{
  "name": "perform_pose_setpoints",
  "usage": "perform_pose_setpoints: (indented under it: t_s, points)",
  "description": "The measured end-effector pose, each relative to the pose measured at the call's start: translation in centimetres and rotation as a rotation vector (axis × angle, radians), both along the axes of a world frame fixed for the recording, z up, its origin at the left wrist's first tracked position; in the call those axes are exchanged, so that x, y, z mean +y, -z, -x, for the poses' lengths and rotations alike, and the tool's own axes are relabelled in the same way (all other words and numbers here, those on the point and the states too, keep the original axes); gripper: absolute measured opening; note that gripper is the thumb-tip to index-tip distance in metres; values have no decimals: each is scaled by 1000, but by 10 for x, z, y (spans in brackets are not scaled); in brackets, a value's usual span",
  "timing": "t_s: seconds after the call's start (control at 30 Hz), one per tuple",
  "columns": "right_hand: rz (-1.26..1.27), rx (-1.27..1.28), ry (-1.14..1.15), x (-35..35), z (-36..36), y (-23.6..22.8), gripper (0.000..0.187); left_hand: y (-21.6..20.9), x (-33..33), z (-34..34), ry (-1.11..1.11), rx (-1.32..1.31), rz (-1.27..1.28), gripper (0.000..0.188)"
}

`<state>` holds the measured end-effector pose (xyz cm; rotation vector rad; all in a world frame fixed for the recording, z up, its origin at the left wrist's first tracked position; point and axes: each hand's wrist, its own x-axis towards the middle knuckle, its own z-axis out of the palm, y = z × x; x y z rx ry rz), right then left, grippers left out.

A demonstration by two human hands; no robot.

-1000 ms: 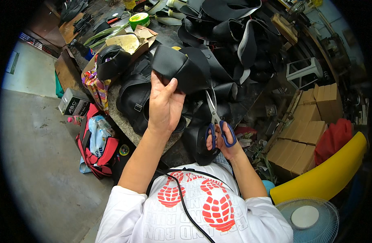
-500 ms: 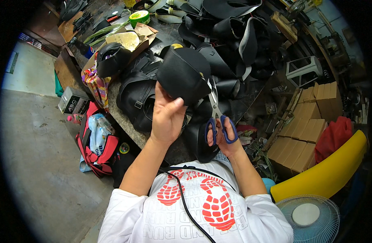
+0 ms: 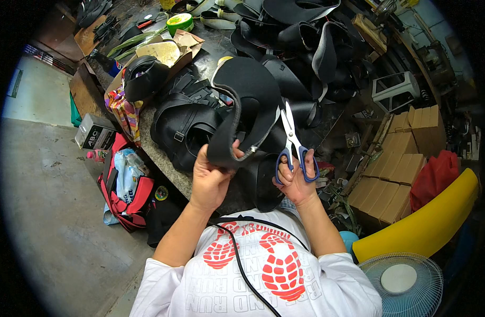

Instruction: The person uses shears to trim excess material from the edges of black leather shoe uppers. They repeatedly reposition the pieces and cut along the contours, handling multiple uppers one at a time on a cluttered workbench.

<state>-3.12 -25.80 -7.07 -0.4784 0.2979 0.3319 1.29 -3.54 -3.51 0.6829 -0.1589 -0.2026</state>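
Pinching a black shoe upper [image 3: 253, 87] above the workbench [image 3: 213, 46], we close our left hand [image 3: 210, 185] on its near end; beside it, our right hand [image 3: 296, 185] curls through slightly parted scissors [image 3: 291, 138]. A red bag [image 3: 143, 196] holds a blue plastic packet [image 3: 128, 171]; a green tub's [image 3: 180, 24] contents are hidden.

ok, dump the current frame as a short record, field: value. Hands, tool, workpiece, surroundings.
left grip: holds black curved piece by its lower end
right grip: holds scissors, digits in the blue handle loops
scissors: blades apart, tips pointing away from the person, near the piece's right edge; contact unclear
workpiece: raised, bent, pale cut edge showing
ahead: more black pieces, round green tub
left: red-and-black bag
right: cardboard boxes, fan
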Motion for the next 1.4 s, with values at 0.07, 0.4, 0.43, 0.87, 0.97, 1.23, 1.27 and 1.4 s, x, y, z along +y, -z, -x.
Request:
perform_pose_setpoints:
  t_s: [0.07,0.4,0.43,0.87,0.97,1.23,1.27,1.4]
  points:
    - [118,-10,-7,-4,1,1,69,-1,4,-5,-27,37,78,45]
    - [328,157,-37,-38,25,25,50,-60,7,-20,55,-1005,-1114,26]
    - [358,213,5,-46,32,32,49,-68,8,-22,40,-1078,-1216,26]
    - [979,47,-457,-159,29,-11,52,-98,30,-16,461,-1397,-1683,7]
    - [1101,-16,-420,-151,13,-35,48,-93,33,-12,492,-1440,-1710,7]
    - [1025,-99,-748,-78,-60,-27,24,-82,50,-17,452,-1445,-1721,4]
    - [1019,-66,-782,-76,-66,-28,25,-81,53,-17,446,-1438,-1720,4]
    - [1101,-100,-802,-76,-83,-40,31,-74,62,-19,403,-1456,-1711,3]
